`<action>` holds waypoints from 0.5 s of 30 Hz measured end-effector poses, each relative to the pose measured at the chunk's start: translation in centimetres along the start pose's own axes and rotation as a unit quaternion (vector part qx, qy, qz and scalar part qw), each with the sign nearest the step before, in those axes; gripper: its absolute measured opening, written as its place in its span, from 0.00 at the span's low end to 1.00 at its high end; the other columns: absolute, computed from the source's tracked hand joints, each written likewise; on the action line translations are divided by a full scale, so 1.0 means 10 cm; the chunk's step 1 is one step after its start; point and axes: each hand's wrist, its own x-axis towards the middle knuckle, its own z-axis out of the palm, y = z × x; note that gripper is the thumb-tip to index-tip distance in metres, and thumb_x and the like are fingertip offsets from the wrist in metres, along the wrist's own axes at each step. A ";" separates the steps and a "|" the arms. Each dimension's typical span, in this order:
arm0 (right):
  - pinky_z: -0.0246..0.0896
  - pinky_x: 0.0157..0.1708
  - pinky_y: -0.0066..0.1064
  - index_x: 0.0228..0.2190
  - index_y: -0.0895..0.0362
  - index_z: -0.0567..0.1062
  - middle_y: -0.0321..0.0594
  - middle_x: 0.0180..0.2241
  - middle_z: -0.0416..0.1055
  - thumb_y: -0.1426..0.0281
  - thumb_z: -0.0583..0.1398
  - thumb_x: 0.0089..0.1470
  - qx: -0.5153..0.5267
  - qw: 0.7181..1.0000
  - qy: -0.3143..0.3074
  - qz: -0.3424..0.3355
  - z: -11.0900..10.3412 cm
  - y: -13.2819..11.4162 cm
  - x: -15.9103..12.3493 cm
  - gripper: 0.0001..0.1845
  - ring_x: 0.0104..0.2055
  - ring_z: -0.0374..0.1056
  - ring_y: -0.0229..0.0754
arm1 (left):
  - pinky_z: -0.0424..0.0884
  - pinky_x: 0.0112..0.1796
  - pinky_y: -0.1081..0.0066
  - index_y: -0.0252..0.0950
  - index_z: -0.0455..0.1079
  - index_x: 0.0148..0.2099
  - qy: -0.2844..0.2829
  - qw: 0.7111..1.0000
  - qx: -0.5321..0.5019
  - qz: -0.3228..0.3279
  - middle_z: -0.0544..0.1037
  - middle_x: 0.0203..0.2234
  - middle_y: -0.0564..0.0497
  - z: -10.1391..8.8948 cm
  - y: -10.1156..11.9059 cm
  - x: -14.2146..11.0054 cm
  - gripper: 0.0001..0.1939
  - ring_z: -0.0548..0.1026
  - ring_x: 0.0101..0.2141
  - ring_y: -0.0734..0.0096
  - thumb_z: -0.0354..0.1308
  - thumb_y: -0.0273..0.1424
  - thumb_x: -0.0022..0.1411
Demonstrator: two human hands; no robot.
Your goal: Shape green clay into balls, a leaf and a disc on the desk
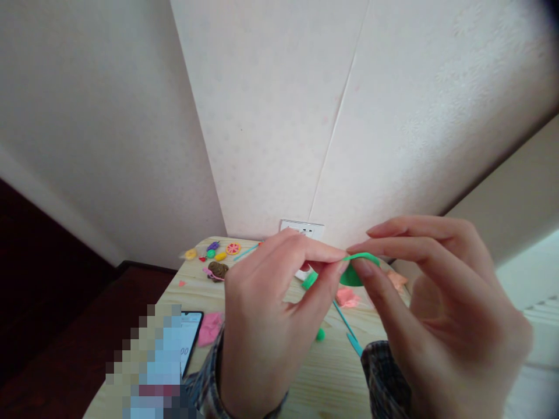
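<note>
A thin, curved sheet of green modelling clay (354, 276) is held up above the table between my two hands. My left hand (279, 302) pinches its left end between thumb and forefinger. At its upper right edge, the thumb and fingertips of my right hand (441, 302) close on it, while the other fingers bend above. Below and behind the hands lie a green lump of clay (310, 280) and a small green ball (320, 334). Near my right wrist is a blue modelling tool (354, 344), partly hidden by the sleeve.
Small clay pieces, among them a red-and-white fruit slice (233, 249) and a brown lump (217, 270), sit at the back left of the wooden table (323, 384). A pink piece (210, 329) lies beside a phone (191, 337). Salmon clay (348, 297) is behind the hands. A wall socket (301, 226) is at the back.
</note>
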 end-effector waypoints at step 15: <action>0.56 0.38 0.40 0.33 0.49 0.75 0.37 0.34 0.68 0.73 0.61 0.53 -0.013 0.999 0.031 0.021 -0.01 -0.05 -0.01 0.07 0.38 0.65 0.44 | 0.70 0.29 0.73 0.38 0.72 0.28 -0.056 0.996 0.003 -0.071 0.80 0.24 0.58 -0.04 0.03 0.04 0.04 0.75 0.26 0.75 0.61 0.24 0.54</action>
